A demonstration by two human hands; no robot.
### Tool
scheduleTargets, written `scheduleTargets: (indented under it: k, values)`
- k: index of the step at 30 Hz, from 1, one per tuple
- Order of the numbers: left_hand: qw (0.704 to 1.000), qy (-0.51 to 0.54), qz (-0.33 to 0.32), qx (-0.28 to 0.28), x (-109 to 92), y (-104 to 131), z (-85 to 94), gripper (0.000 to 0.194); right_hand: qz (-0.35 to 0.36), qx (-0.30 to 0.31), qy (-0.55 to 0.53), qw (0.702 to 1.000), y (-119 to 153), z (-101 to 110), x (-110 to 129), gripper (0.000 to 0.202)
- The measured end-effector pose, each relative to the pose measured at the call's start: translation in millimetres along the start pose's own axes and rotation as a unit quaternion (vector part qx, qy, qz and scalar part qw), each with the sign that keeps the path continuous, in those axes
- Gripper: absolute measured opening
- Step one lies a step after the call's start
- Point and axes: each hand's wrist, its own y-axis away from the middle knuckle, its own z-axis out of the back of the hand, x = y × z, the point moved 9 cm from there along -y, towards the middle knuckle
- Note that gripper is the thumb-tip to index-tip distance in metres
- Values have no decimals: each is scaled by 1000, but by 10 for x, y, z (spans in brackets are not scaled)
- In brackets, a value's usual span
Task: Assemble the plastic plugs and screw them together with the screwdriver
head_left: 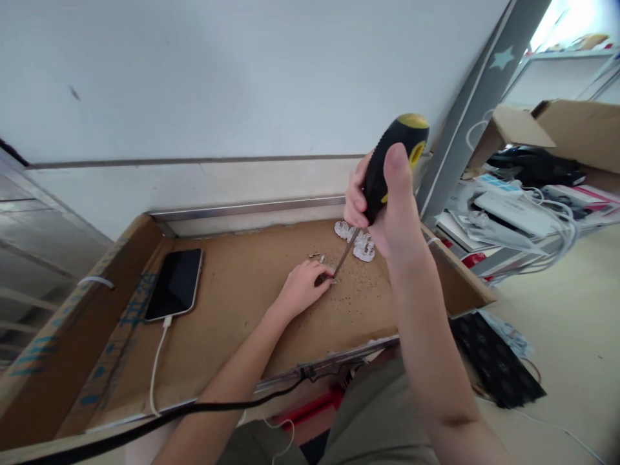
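One screwdriver [387,161], with a black and yellow handle, is being gripped in the right hand [382,206], whose fingers are being wrapped tightly round the handle while the thumb is being laid along its side. The shaft is being angled down and leftward from that fist, so that the tip is being brought against a small part [325,278] just below the grip. That part is being pinched against the cardboard sheet [232,303] by the fingertips of the left hand [303,287]. Two clear plastic pieces [356,240] are being left just beside the shaft. One phone [175,284], with one white cable [155,368] plugged in, is being kept well apart at the left.
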Motion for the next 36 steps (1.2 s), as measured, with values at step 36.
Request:
scheduleTargets:
  k: [36]
  values:
    - [999, 24, 8, -35, 51, 37, 116, 8, 75, -213, 5, 974, 225, 258, 113, 49]
